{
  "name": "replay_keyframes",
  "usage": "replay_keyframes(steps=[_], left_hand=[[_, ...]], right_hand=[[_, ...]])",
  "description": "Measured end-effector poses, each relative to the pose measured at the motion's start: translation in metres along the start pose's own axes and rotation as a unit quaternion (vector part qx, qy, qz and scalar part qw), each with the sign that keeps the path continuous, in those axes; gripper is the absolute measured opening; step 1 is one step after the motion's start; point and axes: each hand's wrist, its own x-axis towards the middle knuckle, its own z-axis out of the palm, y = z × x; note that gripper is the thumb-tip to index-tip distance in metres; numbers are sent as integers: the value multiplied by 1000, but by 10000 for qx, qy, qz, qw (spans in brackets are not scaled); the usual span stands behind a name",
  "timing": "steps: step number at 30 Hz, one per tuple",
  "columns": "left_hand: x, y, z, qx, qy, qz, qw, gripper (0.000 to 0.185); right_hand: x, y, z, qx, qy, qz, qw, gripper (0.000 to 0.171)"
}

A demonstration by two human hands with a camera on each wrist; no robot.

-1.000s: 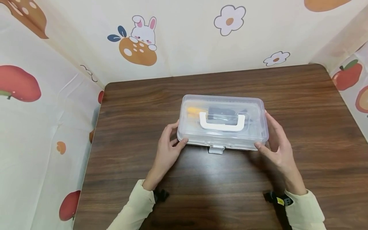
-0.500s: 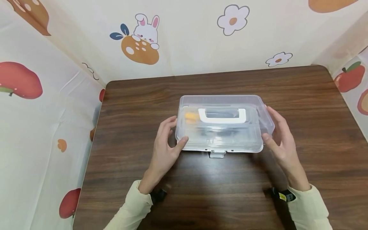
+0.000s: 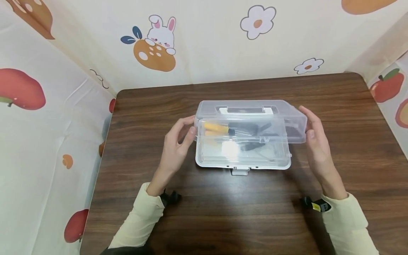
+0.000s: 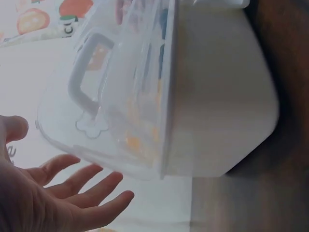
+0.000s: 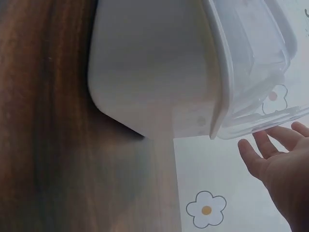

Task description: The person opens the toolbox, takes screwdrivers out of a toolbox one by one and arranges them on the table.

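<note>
A clear plastic box [image 3: 242, 163] stands mid-table with its lid [image 3: 251, 117] tilted up and back on the rear hinge. The white handle [image 3: 245, 110] sits on the lid. Inside lie an orange-handled tool [image 3: 215, 127] and dark tools. My left hand [image 3: 181, 136] touches the lid's left end, thumb at its front corner. My right hand [image 3: 313, 132] touches the lid's right end with straight fingers. In the left wrist view the lid [image 4: 120, 96] hangs over the base [image 4: 222, 96], the fingers [image 4: 96, 193] straight below it. In the right wrist view the fingers [image 5: 270, 150] lie by the lid's edge [image 5: 260, 72].
The box's latch [image 3: 239, 172] hangs loose at the front. The dark wooden table [image 3: 242, 212] is walled on three sides by cream cloth with printed rabbit [image 3: 159, 30], flowers and fruit. Both sleeves are pale yellow.
The lid has swung up and back from shut to partly raised, and both hands rose with its ends. The tools inside have come into plain sight.
</note>
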Motion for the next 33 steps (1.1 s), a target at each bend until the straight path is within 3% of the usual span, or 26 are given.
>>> replay_keyframes(steps=[6,13,18,27,33], left_hand=[[17,0,-9,-109,59,-227,9997,38],[34,-1,-15,-132,-21,-222,9997,42],[49,-4,-16,-270,-61,-430,9987,44],[77,-19,-13,-811,-94,-821,9933,50],[86,-27,-11,-796,-77,-966,9921,51]], right_hand=[[19,5,2,737,-334,-420,9958,54],[42,8,-1,857,-501,-349,9945,55],[55,13,-3,1113,-550,-263,9919,50],[70,21,-3,683,-153,422,9967,57],[76,24,-4,355,-253,675,9968,64]])
